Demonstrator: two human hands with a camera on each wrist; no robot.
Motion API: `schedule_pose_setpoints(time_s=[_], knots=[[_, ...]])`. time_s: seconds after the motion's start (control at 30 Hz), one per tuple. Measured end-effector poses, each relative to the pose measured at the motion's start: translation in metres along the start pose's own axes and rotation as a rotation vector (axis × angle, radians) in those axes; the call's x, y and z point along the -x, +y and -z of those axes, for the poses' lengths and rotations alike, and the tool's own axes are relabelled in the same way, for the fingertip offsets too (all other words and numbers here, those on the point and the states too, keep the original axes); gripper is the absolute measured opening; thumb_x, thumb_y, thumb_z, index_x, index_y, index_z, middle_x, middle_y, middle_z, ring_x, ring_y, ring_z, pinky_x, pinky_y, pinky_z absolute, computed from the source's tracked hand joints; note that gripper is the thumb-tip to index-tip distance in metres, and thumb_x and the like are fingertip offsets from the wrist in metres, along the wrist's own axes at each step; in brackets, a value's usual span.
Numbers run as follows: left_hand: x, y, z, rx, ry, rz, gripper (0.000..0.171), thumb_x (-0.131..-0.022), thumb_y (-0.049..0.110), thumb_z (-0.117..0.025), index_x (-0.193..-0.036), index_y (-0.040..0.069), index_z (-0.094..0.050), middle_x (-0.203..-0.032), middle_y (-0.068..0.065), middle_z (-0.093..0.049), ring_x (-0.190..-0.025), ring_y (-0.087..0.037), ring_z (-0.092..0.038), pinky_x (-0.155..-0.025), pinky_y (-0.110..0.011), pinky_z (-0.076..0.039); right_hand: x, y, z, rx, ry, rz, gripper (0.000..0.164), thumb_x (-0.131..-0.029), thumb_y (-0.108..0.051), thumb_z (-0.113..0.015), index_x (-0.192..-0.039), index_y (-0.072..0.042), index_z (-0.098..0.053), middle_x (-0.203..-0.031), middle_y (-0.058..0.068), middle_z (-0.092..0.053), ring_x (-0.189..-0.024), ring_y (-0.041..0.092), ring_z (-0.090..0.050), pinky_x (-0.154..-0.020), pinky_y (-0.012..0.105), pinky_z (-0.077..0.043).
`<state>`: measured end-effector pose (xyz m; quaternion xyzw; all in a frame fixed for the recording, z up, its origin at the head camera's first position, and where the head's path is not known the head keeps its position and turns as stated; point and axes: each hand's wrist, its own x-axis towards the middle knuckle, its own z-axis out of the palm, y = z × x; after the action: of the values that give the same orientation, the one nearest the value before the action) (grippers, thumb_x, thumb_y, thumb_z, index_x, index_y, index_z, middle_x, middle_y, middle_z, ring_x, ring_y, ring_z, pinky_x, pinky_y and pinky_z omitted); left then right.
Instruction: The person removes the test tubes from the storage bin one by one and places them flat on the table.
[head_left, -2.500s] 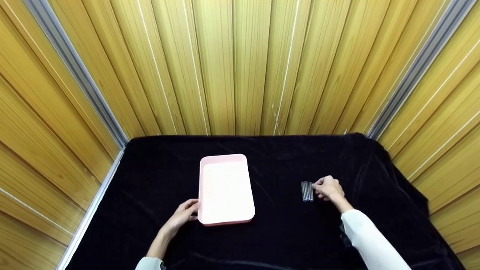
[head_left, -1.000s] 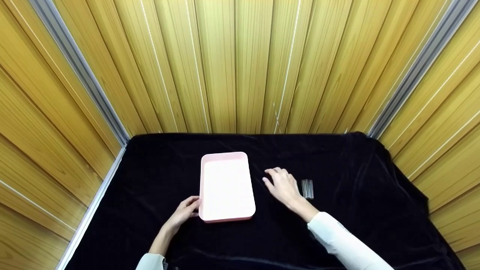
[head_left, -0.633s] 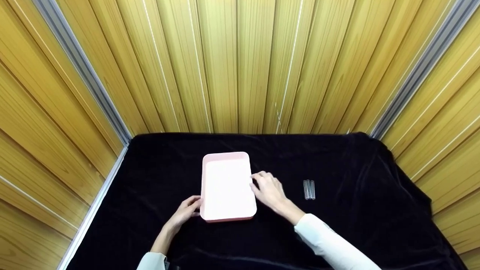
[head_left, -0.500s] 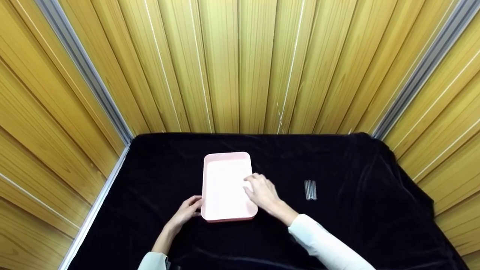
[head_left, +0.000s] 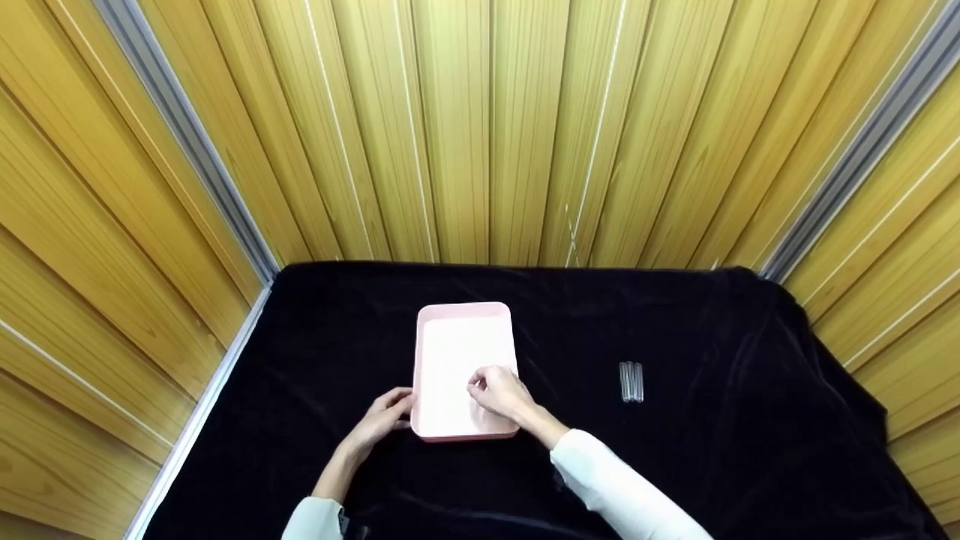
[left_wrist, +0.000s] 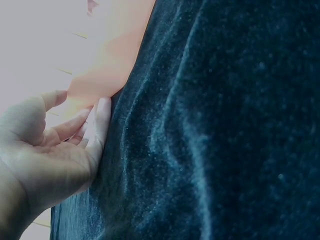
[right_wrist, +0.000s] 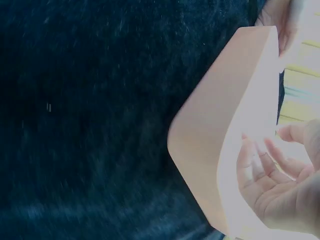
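A pink tray (head_left: 465, 309) with a pale floor stands on the dark cloth. At its left side, my left hand (head_left: 386, 414) touches the outer wall with relaxed, nearly straight fingers (left_wrist: 104, 110). My right hand (head_left: 499, 391) reaches over the right wall into the tray. Its thumb and index finger are bent close together near the tray floor. Glare washes out the fingertips in the right wrist view, so I cannot tell whether anything is pinched between them. To the right of the tray, several thin clear tubes (head_left: 631, 382) lie side by side on the cloth.
Black velvety cloth (head_left: 712, 450) covers the table. Yellow wood-look panels (head_left: 480, 135) enclose the back and both sides, with grey metal strips (head_left: 202, 150) at the corners. The tray walls rise around the right hand.
My right hand has left the clear tubes, moved left across the cloth and gone into the tray, its thumb and index finger drawing together. The left hand stays at the tray's side.
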<state>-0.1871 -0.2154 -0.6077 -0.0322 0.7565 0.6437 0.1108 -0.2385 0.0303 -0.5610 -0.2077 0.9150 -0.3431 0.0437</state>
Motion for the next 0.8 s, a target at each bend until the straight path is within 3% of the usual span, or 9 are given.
schedule_pose_setpoints(time_s=[0.1, 0.33, 0.43, 0.57, 0.7, 0.8], knots=[[-0.001, 0.002, 0.000, -0.001, 0.001, -0.004, 0.045, -0.107, 0.023, -0.052, -0.135, -0.012, -0.053, -0.118, -0.022, -0.067, -0.099, -0.016, -0.066, -0.085, -0.030, -0.059, -0.002, 0.003, -0.009, -0.072, -0.030, -0.044, 0.012, -0.088, -0.011, -0.066, -0.090, -0.005, -0.077, -0.074, 0.000, -0.068, -0.058, 0.003, -0.052, -0.055, 0.017, -0.044], [0.001, 0.002, 0.001, -0.006, 0.005, 0.006, 0.046, -0.107, 0.024, -0.052, -0.136, -0.012, -0.052, -0.119, -0.022, -0.067, -0.099, -0.015, -0.065, -0.085, -0.031, -0.058, -0.004, 0.000, -0.033, -0.365, -0.147, -0.151, 0.009, -0.090, -0.002, -0.067, -0.090, 0.006, -0.070, -0.070, 0.006, -0.069, -0.051, 0.006, -0.058, -0.049, 0.019, -0.054], [0.001, 0.002, 0.001, -0.003, 0.009, 0.007, 0.046, -0.107, 0.024, -0.052, -0.137, -0.012, -0.052, -0.120, -0.023, -0.066, -0.100, -0.015, -0.065, -0.084, -0.030, -0.058, -0.004, -0.005, -0.038, -0.327, -0.130, -0.180, 0.011, -0.090, -0.008, -0.071, -0.087, 0.002, -0.069, -0.065, 0.007, -0.069, -0.048, 0.007, -0.057, -0.046, 0.018, -0.050], [0.000, 0.000, 0.000, 0.009, 0.004, -0.002, 0.047, -0.107, 0.025, -0.052, -0.137, -0.012, -0.051, -0.121, -0.024, -0.066, -0.101, -0.016, -0.065, -0.084, -0.030, -0.058, -0.003, -0.012, -0.039, -0.173, -0.066, -0.173, 0.018, -0.082, -0.015, -0.080, -0.081, -0.002, -0.067, -0.058, 0.003, -0.065, -0.048, 0.007, -0.052, -0.051, 0.018, -0.047], [0.000, -0.002, -0.001, 0.014, -0.005, -0.001, 0.047, -0.107, 0.024, -0.052, -0.137, -0.013, -0.051, -0.121, -0.025, -0.066, -0.102, -0.017, -0.066, -0.084, -0.029, -0.059, -0.002, -0.016, -0.039, -0.070, -0.039, -0.142, 0.020, -0.075, -0.012, -0.084, -0.079, -0.001, -0.069, -0.062, 0.001, -0.065, -0.054, 0.008, -0.052, -0.062, 0.022, -0.051], [0.001, -0.002, 0.002, 0.016, 0.000, 0.002, 0.046, -0.107, 0.022, -0.051, -0.137, -0.013, -0.052, -0.122, -0.024, -0.066, -0.102, -0.016, -0.066, -0.084, -0.028, -0.058, -0.003, -0.018, -0.040, -0.052, -0.044, -0.141, 0.017, -0.074, -0.009, -0.084, -0.080, 0.000, -0.071, -0.070, 0.005, -0.070, -0.055, 0.008, -0.054, -0.062, 0.023, -0.053]])
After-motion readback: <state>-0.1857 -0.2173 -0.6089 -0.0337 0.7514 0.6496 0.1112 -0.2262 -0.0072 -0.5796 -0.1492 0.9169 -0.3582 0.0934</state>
